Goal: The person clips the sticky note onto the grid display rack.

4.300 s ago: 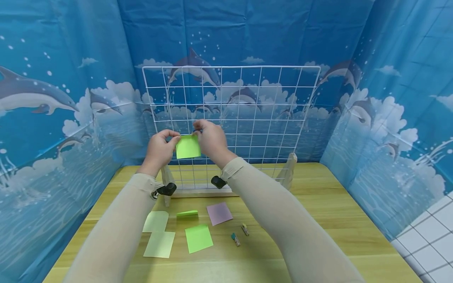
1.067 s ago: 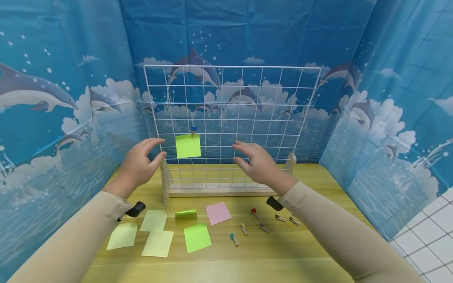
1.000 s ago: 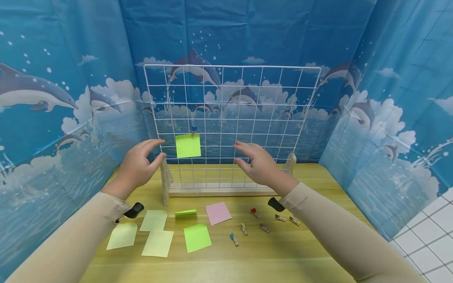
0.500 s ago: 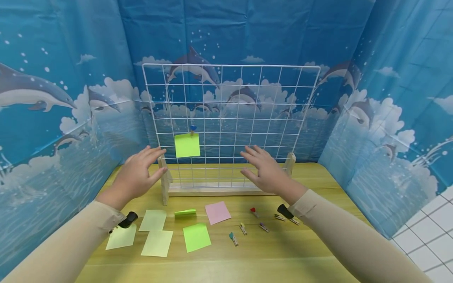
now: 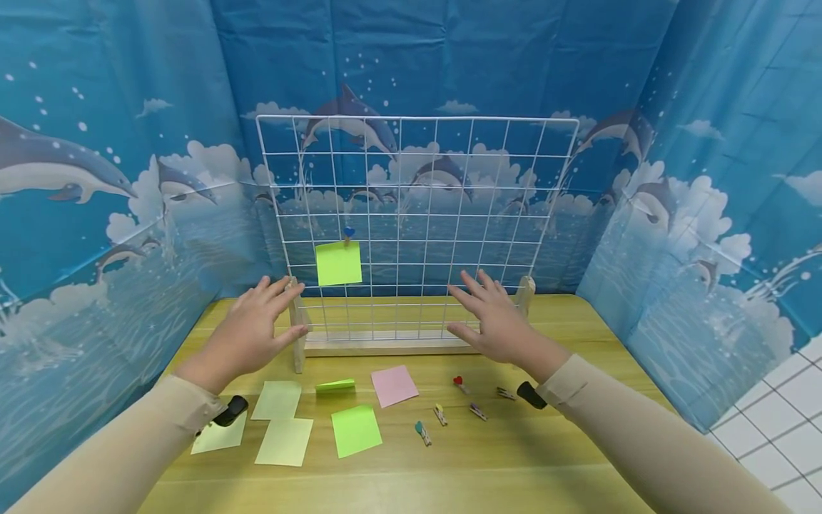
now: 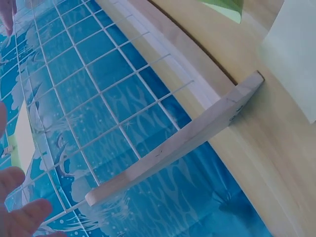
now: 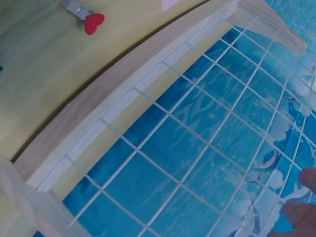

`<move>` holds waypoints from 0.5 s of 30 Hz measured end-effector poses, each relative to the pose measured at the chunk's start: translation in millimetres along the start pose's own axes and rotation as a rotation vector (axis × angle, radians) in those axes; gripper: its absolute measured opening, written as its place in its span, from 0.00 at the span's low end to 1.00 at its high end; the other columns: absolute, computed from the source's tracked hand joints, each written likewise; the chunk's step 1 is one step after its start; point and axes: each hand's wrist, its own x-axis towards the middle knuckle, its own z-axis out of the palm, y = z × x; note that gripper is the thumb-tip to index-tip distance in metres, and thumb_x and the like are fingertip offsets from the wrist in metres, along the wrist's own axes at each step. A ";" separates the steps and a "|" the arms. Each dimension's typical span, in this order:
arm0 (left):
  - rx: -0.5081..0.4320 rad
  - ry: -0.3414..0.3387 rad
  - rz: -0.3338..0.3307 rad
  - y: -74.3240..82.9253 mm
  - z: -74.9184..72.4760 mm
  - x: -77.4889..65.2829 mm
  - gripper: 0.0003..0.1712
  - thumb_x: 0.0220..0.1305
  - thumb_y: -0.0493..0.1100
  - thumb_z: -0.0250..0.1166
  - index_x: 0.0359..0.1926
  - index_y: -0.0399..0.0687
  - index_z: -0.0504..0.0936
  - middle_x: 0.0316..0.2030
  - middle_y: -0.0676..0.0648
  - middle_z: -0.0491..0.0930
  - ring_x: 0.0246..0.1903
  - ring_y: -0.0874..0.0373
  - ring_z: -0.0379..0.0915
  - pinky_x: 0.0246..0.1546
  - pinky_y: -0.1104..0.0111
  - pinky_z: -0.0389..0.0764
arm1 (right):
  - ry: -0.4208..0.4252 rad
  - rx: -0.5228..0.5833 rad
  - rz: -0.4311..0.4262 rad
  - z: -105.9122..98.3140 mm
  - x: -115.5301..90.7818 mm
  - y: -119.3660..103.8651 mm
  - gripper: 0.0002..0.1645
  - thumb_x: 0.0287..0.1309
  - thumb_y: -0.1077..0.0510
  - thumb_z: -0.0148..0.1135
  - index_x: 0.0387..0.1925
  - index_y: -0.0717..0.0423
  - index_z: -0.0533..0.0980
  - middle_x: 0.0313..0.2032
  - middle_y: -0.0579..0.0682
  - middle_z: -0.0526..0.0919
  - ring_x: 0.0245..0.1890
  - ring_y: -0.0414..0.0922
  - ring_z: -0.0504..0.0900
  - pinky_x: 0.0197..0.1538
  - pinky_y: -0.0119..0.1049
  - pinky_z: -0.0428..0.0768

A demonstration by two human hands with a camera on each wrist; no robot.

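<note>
A bright green sticky note point(image 5: 338, 265) hangs on the white wire grid point(image 5: 417, 118), with a blue heart clothespin point(image 5: 349, 234) at its top edge. My left hand point(image 5: 247, 332), fingers spread, is raised by the grid's left wooden foot and holds nothing. Near the right foot, my right hand point(image 5: 501, 325) is also spread and bare. Only fingertips of each hand show in the wrist views. The left wrist view catches the hung note point(image 6: 23, 136) edge-on; the right wrist view has a red heart clothespin point(image 7: 89, 19) on the table.
On the wooden table point(image 5: 385, 485) lie pale yellow notes point(image 5: 285, 441), a flat green note point(image 5: 356, 431), a folded green note point(image 5: 335, 386) and a pink note point(image 5: 394, 386). Several clothespins, including a teal one point(image 5: 422, 432), lie to the right. A blue dolphin curtain point(image 5: 443, 57) surrounds the table.
At first both hands held the green note against the grid. It now hangs from the blue heart clothespin. The hands have moved apart, then lower, their fingers spreading.
</note>
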 end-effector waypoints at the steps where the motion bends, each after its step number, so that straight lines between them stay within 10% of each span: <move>1: 0.002 -0.007 -0.001 0.3 1.0 -0.5 0.46 0.76 0.68 0.58 0.84 0.54 0.57 0.83 0.36 0.53 0.81 0.27 0.42 0.77 0.31 0.47 | -0.003 -0.002 0.005 1.0 -2.0 1.3 0.46 0.74 0.37 0.61 0.83 0.47 0.57 0.85 0.58 0.47 0.84 0.67 0.40 0.80 0.72 0.42; 15: -0.005 -0.052 -0.002 6.4 14.5 -9.1 0.46 0.75 0.66 0.60 0.84 0.53 0.58 0.83 0.36 0.53 0.81 0.28 0.43 0.76 0.30 0.47 | -0.023 0.009 0.033 16.2 -24.2 22.1 0.48 0.73 0.36 0.62 0.84 0.46 0.56 0.85 0.58 0.45 0.84 0.68 0.38 0.79 0.74 0.42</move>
